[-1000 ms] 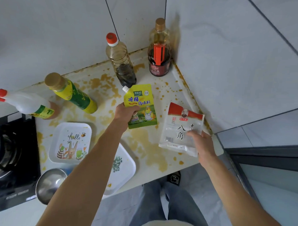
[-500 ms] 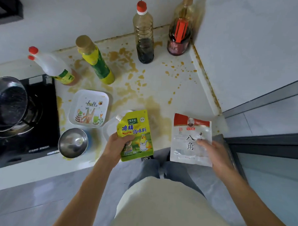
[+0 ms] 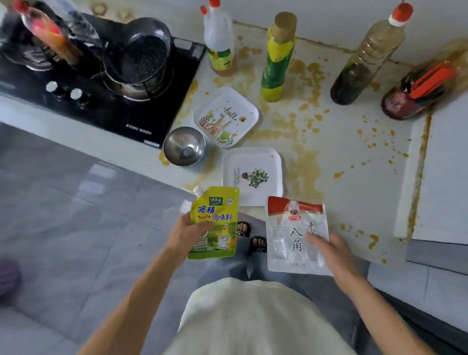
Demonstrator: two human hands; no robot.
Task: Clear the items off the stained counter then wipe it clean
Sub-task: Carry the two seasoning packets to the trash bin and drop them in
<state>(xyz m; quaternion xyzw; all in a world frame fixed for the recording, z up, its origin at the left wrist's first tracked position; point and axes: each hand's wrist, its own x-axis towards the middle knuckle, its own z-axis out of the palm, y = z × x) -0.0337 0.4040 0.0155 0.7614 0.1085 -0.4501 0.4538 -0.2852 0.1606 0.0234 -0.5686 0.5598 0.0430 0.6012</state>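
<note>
Beyond the left grip (image 3: 190, 234) clutching the yellow pouch (image 3: 217, 219) and the right grip (image 3: 331, 251) clutching the clear packet (image 3: 291, 241), the white desk (image 3: 349, 144) is splattered brown.

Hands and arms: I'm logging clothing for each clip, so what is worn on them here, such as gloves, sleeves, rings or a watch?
Nothing is worn on either. The left hand and right hand have no gloves and no visible rings, and both forearms show no sleeves, watch or bands up to the frame's edge.

Four bottles (image 3: 277, 58) stand along the wall behind two trays (image 3: 226, 118) on the counter (image 3: 362, 156), stove (image 3: 97, 85) left.
</note>
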